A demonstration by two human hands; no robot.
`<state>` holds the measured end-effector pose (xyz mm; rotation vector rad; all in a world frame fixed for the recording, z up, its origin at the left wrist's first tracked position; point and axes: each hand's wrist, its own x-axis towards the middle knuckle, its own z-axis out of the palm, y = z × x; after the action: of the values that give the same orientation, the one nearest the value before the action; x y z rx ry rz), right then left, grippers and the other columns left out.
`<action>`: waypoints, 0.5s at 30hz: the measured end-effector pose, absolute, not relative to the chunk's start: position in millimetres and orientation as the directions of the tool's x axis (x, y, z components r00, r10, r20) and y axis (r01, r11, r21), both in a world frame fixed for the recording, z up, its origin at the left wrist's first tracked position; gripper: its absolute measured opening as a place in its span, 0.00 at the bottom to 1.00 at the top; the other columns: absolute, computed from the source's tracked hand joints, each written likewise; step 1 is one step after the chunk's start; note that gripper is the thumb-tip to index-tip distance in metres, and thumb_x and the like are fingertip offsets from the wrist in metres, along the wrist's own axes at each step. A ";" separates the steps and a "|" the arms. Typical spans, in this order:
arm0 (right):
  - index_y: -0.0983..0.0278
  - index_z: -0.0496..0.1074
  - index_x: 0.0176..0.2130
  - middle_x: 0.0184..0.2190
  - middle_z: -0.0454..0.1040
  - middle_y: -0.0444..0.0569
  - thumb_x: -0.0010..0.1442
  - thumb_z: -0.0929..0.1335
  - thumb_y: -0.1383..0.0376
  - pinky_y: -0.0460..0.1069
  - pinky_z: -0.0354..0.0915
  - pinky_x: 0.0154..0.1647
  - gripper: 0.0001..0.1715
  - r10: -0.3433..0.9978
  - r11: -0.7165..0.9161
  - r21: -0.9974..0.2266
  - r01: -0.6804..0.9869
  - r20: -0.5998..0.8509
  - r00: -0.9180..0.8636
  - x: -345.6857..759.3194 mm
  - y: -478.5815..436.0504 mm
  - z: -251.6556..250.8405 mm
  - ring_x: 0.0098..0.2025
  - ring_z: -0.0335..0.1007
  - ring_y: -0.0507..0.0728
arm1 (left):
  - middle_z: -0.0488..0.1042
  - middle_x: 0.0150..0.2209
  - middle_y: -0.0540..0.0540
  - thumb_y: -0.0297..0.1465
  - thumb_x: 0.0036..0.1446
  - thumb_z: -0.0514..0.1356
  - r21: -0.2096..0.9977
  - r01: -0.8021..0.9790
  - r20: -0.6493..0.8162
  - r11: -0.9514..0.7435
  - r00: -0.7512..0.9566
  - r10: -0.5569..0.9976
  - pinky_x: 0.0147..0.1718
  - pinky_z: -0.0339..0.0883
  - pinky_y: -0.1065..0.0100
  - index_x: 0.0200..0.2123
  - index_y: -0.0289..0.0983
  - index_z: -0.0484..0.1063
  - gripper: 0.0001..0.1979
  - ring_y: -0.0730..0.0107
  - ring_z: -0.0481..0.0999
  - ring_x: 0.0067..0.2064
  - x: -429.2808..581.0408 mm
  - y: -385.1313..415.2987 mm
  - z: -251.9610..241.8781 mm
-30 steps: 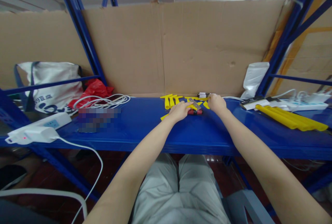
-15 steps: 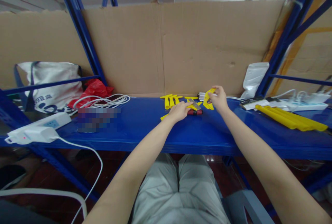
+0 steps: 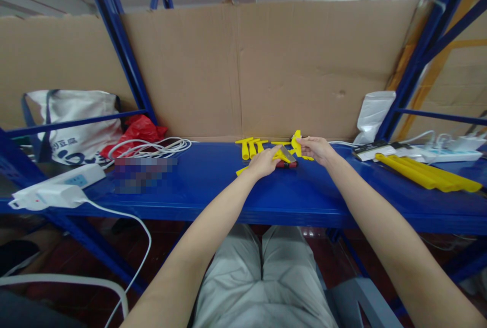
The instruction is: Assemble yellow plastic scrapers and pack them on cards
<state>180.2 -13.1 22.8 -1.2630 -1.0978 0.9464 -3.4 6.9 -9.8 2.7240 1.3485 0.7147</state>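
Note:
My left hand (image 3: 264, 161) is closed around a small scraper (image 3: 287, 154) with a yellow handle and a grey metal blade that points right. In my right hand (image 3: 318, 149), thumb and fingers pinch a yellow flat piece (image 3: 296, 141) held upright just beyond the blade. Under the scraper lies a dark red item (image 3: 292, 165), partly hidden by the left hand. Several yellow T-shaped pieces (image 3: 245, 149) lie in a row behind my left hand. Another yellow piece (image 3: 241, 171) shows beside the left wrist, and more yellow bits sit below the right fingers.
The blue shelf (image 3: 213, 191) has a cardboard sheet (image 3: 182, 74) along its back. On the left are a power strip (image 3: 57, 188), coiled white cable (image 3: 160, 148), a red plastic bag (image 3: 139, 133) and a cloth bag (image 3: 76, 125). Yellow tubes (image 3: 426, 172) lie at the right.
My right hand has moved slightly left and down, and the yellow flat piece has turned and come closer to the scraper. The left hand stays in nearly the same place.

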 end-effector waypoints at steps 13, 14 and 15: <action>0.67 0.68 0.20 0.12 0.55 0.37 0.45 0.74 0.56 0.43 0.46 0.18 0.19 0.962 0.068 -0.875 0.480 0.186 0.202 165.0 -10.8 15.2 0.17 0.47 0.45 | 0.71 0.52 0.42 0.37 0.59 0.55 0.241 0.760 0.391 -0.603 0.493 0.777 0.49 0.64 0.62 0.63 0.41 0.51 0.30 0.60 0.71 0.52 -2.0 -0.4 -6.2; 0.67 0.69 0.20 0.12 0.56 0.37 0.45 0.73 0.56 0.44 0.46 0.18 0.18 0.959 0.069 -0.863 0.501 0.196 0.205 163.6 -12.4 16.1 0.17 0.47 0.45 | 0.71 0.52 0.42 0.37 0.59 0.55 0.238 0.762 0.393 -0.603 0.492 0.777 0.48 0.64 0.62 0.63 0.41 0.52 0.30 0.60 0.71 0.52 -1.6 -0.3 -6.5; 0.67 0.69 0.20 0.12 0.56 0.38 0.46 0.73 0.56 0.44 0.47 0.19 0.18 0.956 0.072 -0.854 0.516 0.207 0.209 162.2 -14.1 17.0 0.17 0.48 0.45 | 0.72 0.52 0.42 0.37 0.59 0.55 0.234 0.762 0.394 -0.604 0.493 0.776 0.48 0.64 0.62 0.63 0.41 0.52 0.30 0.59 0.71 0.52 -1.2 -0.2 -6.7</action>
<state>162.2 -14.1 17.0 -1.5719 -1.4327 0.6074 -1.2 -0.2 -6.7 2.6897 1.3855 0.7334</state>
